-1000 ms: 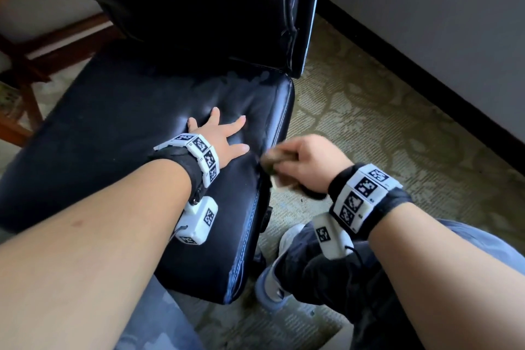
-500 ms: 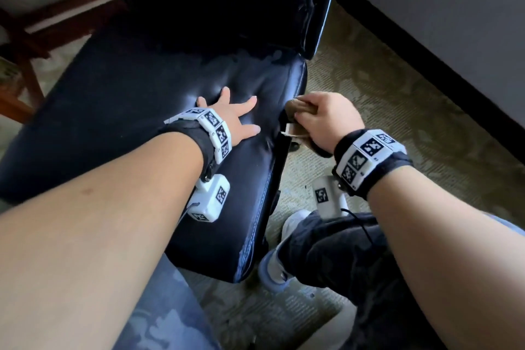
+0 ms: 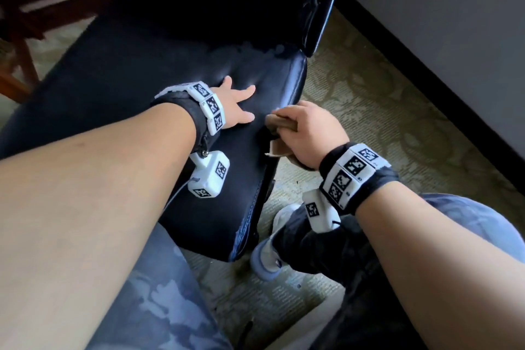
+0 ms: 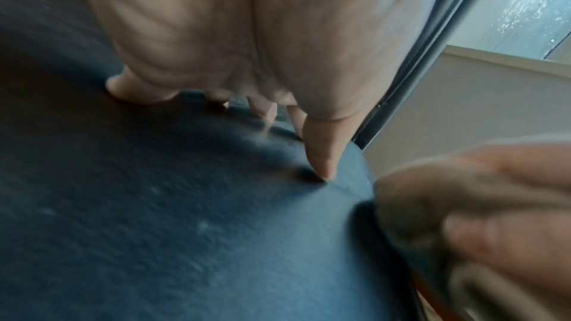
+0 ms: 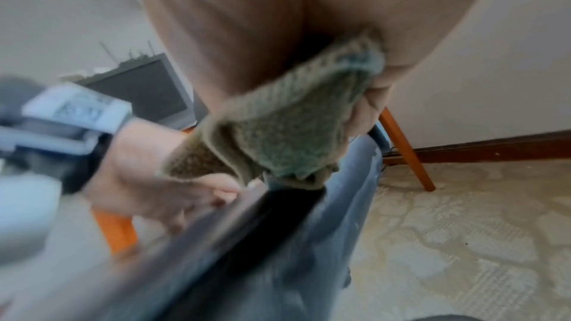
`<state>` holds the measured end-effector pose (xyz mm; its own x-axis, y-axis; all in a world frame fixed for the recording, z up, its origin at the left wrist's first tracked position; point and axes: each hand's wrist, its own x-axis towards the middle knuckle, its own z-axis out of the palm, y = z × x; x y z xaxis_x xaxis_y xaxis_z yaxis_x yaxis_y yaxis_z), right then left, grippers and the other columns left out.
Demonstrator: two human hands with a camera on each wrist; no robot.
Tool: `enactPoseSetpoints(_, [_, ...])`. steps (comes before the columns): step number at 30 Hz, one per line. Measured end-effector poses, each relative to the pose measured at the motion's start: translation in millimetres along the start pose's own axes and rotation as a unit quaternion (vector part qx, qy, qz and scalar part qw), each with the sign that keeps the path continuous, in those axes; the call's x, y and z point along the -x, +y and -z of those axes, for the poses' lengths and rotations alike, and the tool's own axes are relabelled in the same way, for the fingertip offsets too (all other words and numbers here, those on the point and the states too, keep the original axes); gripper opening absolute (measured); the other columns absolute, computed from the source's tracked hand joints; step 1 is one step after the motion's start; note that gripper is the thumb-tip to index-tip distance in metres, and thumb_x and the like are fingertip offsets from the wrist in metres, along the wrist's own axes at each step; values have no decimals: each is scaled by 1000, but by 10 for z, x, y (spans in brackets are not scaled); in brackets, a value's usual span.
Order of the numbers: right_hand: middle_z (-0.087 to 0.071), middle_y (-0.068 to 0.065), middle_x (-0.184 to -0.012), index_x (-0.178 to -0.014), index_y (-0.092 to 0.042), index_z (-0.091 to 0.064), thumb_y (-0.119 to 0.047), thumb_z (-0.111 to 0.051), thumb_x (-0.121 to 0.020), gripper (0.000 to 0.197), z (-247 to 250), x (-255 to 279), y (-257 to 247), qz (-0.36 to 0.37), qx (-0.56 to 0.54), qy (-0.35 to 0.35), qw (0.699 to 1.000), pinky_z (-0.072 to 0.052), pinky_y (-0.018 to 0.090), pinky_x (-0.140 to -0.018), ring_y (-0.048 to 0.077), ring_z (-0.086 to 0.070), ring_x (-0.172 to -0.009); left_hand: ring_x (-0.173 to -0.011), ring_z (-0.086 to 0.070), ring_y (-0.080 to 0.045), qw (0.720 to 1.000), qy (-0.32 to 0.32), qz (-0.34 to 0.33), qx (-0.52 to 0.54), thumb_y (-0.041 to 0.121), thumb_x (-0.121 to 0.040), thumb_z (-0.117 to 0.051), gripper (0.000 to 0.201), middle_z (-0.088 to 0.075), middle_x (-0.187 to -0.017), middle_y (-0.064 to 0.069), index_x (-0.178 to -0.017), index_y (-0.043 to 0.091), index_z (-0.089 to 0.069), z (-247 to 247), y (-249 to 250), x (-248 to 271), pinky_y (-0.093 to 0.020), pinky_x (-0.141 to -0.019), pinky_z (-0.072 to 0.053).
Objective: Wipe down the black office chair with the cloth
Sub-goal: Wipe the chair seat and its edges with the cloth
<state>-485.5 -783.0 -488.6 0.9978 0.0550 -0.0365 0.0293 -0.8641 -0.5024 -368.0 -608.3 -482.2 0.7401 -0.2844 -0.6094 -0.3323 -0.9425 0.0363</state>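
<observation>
**Cloth at the seat's right edge**

We see the right hand (image 3: 311, 133) curled round the olive-green cloth (image 3: 279, 122), fingers bunching it and pressing it against the right edge of the black office chair (image 3: 113, 88), just where the seat rolls over to its side. In the right wrist view the cloth (image 5: 287, 128) hangs folded from the fingers and touches the dark seat rim. Just to its left, the left hand (image 3: 237, 105) lies flat on the seat with fingers spread and straight, holding nothing; the left wrist view shows its fingertips (image 4: 321, 165) denting the leather. The chair's backrest rises at the far side. Patterned carpet (image 3: 383, 111) lies to the right, and wooden furniture legs (image 3: 25, 62) stand at the far left.
</observation>
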Motion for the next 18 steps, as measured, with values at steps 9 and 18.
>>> enactPoseSetpoints(9, [-62, -25, -74, -106, -29, -79, -20, -72, -88, 21, -66, 336, -206, -5, -63, -168, 984, -42, 4, -69, -12, -59, -71, -159, -1, -46, 999, -13, -7, -40, 67, -91, -65, 103, 9, -176, -2, -164, 49, 5, -219, -115, 277, -62, -125, -20])
enactPoseSetpoints(18, [-73, -9, -94, -113, -29, -74, -24, -63, -90, 25, 262, -273, 422, -176, -105, 142, 968, -54, 30, -86, 15, -69, -94, -159, -6, -45, 996, 76, 20, 45, 63, -81, -76, 114, -3, -176, 3, -163, 52, 2, -20, -41, -33, -61, -121, -30])
